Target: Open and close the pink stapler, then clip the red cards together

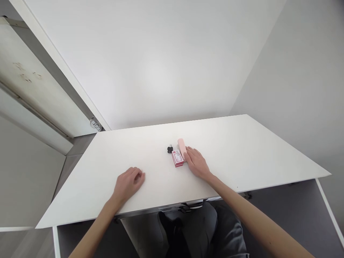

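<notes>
My right hand (pixel 197 162) lies flat on the white table (pixel 242 150) with its fingers stretched out, the fingertips touching a pale pink oblong object (pixel 181 146). Against that object sits a small red and white box (pixel 177 158), and a small black item (pixel 170 149) lies just to the left of both. My left hand (pixel 129 182) rests on the table nearer the front edge, fingers loosely curled under, with nothing visible in it and nothing close by.
The table stands in a corner between a white back wall and a grey right wall. A door or panel with a metal hinge (pixel 95 123) is at the left. My legs in dark trousers (pixel 204 229) show under the front edge.
</notes>
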`<state>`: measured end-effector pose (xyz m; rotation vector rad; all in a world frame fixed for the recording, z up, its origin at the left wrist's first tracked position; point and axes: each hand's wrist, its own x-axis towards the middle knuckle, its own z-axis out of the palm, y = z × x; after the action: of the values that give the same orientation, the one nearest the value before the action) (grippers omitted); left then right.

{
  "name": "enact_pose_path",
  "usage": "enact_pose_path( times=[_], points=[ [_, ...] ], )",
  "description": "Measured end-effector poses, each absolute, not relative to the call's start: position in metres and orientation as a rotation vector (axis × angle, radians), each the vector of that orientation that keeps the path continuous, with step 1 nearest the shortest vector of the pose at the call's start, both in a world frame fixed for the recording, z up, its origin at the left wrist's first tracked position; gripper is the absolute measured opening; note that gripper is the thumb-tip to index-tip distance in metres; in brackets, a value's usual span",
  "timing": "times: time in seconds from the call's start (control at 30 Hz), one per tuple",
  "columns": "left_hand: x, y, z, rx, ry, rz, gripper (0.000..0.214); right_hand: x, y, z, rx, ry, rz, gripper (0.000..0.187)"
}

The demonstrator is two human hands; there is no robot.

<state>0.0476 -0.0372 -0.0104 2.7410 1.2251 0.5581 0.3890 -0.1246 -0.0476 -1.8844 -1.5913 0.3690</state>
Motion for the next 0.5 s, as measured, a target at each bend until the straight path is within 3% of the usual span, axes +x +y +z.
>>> enact_pose_path(
  times=[0.1,0.2,0.5],
  points=[
    [0.076,-0.042,-0.012,2.715,0.909,0.596,0.016,0.388,-0.125,-0.049,-1.866,-1.588,0.352,0.063],
    [0.107,-0.043,-0.016,2.669,0.765,0.564,0.019,0.387,-0.125,-0.049,-1.851,-1.59,0.328,0.063],
    [0.173,-0.035,-0.035,2.499,0.795,0.666,0.069,0.386,-0.124,-0.049,-1.836,-1.605,0.26,0.06]
  ],
)
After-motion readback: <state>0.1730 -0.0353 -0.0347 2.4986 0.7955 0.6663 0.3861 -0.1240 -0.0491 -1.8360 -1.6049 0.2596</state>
